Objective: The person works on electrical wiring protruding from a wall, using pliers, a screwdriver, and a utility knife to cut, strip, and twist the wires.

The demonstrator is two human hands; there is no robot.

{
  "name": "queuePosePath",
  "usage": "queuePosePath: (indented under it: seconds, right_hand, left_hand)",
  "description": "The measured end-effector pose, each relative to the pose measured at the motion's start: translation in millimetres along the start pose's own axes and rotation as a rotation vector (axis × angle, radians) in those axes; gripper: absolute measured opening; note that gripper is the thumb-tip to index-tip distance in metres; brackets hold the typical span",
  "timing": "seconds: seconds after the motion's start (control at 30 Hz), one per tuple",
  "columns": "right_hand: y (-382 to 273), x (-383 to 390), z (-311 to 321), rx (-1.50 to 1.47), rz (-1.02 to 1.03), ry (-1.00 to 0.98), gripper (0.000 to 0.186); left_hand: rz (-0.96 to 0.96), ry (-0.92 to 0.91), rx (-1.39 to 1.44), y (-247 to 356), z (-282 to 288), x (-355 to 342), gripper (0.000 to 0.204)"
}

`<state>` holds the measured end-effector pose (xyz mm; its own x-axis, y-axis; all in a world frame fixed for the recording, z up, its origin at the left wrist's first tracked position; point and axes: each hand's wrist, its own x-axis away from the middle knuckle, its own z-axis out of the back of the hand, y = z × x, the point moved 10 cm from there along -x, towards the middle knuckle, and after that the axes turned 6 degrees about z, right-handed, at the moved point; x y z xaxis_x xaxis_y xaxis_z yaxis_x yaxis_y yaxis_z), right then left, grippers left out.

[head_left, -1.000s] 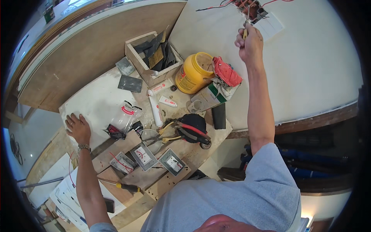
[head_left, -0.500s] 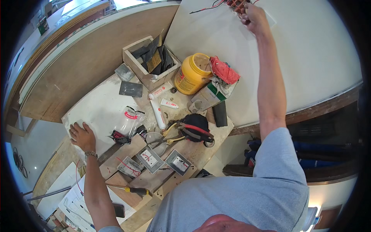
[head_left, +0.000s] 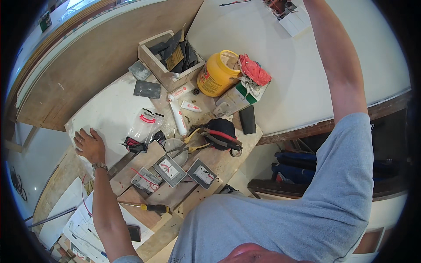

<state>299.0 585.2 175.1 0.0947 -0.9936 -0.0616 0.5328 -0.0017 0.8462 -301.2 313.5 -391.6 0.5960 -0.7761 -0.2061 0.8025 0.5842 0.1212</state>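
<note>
Left hand (head_left: 91,147) spread flat on the white board (head_left: 112,103), gripping nothing; right hand's out of view, grip can't be told; wall hole (head_left: 279,7) sits far up-right of the left fingers, nearer the right forearm (head_left: 340,57); loose wire (head_left: 235,3) stretching leftward.

The person's left grip (head_left: 91,145) lies spread flat at nine o'clock on the white part of the tabletop (head_left: 109,118), a watch (head_left: 100,166) on its wrist. The right arm (head_left: 340,61) runs up through two o'clock and leaves over the upper edge near one, beside a rough opening (head_left: 277,8) and a white rectangular piece (head_left: 295,22). At eleven o'clock a wooden box (head_left: 187,76) holds dark sheets (head_left: 188,59); a yellow tub (head_left: 215,79) stands at twelve, with a red cloth (head_left: 255,71) at one. Yellow-handled pliers (head_left: 192,135) lie near centre. Grey boxes (head_left: 177,180) sit between six and eight; a screwdriver (head_left: 155,208) and a phone (head_left: 134,233) lie at seven.
</note>
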Motion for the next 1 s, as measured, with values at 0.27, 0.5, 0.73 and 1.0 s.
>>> queuePosePath:
  seconds: [0.27, 0.5, 0.73, 1.0]
  right_hand:
    - [-20.0, 59.0, -10.3, -0.483, -0.305, 0.518, 0.020]
    - [-87.2, 138.1, -75.4, -0.560, -0.530, 0.662, 0.025]
    - [-65.8, 114.0, -51.4, -0.482, -0.390, 0.296, 0.035]
    - [23.0, 23.6, -6.7, -0.236, -0.225, 0.014, 0.022]
  left_hand:
    - [-0.004, 0.004, 0.009, 0.8, 0.9, 0.7, 0.055]
    - [-0.017, 0.020, -0.031, 3.0, 8.5, 3.2, 0.052]
    - [0.004, 0.011, 0.010, 2.9, 8.2, 1.5, 0.052]
    - [-0.006, 0.028, -0.005, 3.0, 4.8, 1.9, 0.054]
